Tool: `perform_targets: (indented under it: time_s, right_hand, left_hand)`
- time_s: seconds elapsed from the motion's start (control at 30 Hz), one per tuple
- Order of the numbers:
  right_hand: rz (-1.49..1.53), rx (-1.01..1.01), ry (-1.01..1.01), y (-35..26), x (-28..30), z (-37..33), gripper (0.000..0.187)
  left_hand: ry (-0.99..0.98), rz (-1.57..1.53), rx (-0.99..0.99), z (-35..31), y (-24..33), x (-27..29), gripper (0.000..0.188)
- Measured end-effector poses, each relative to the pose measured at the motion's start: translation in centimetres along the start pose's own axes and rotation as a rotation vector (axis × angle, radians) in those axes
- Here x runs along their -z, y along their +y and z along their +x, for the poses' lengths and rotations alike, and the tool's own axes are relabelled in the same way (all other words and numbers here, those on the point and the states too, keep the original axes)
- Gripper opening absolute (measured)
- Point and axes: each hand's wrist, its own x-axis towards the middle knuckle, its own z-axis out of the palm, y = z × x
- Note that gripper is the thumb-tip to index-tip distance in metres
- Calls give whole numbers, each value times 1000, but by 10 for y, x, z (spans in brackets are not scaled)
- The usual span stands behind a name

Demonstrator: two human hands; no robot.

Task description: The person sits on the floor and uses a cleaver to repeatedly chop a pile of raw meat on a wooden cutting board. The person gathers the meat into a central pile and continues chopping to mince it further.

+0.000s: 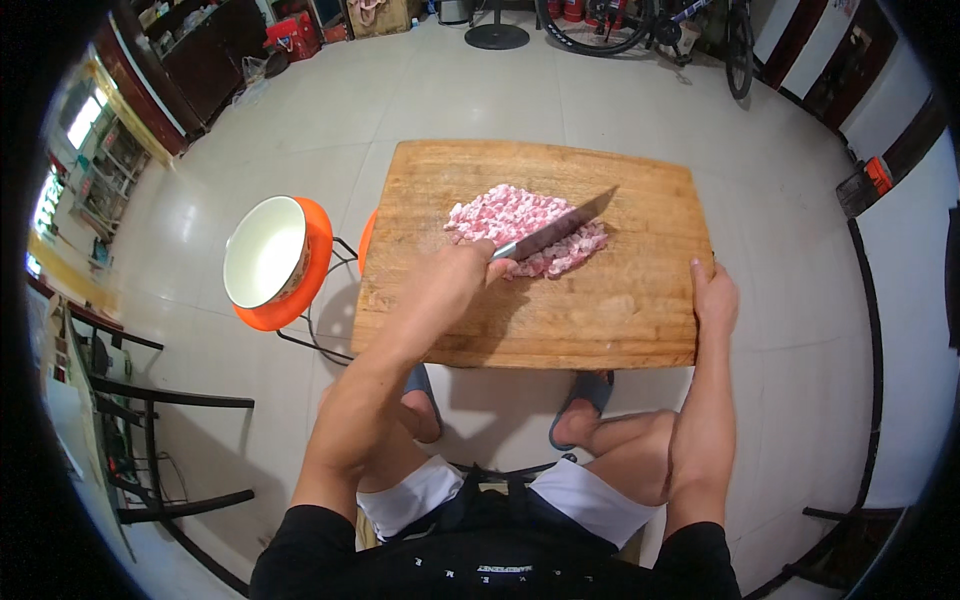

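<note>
My left hand (464,272) is closed round the handle of a kitchen knife (562,230), whose broad blade points away and to the right. The blade lies across a pile of chopped pink and white meat (510,212), with pieces on both sides of it. Under the meat is a thick wooden cutting board (620,310), held in front of my knees. My right hand (715,298) grips the board's right edge, thumb at the side and fingers partly hidden. What supports the board is mostly hidden beneath it.
Left of the board, a white bowl (266,252) sits on an orange stool (318,262) with dark metal legs. A dark-framed chair (150,450) stands at the lower left. Farther back are a round black base (497,37) and a bicycle (660,30). A wall runs along the right.
</note>
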Motion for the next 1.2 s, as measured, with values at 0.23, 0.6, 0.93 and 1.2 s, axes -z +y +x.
perform_targets:
  time_s: [0.23, 0.6, 0.93, 1.2]
  right_hand:
    - [42, 1, -41, 2, 2, 1, 56]
    - [10, -12, -39, -3, 8, -3, 55]
    - [14, -2, -17, 2, 1, 0, 54]
    - [-7, -14, -57, -2, 5, -1, 54]
  left_hand:
    - [36, -87, 24, -5, 14, 28, 44]
    - [42, -167, -48, -5, 0, 28, 43]
    - [-51, -105, -41, 0, 2, 21, 44]
    - [-154, -36, -23, 0, 7, 10, 45]
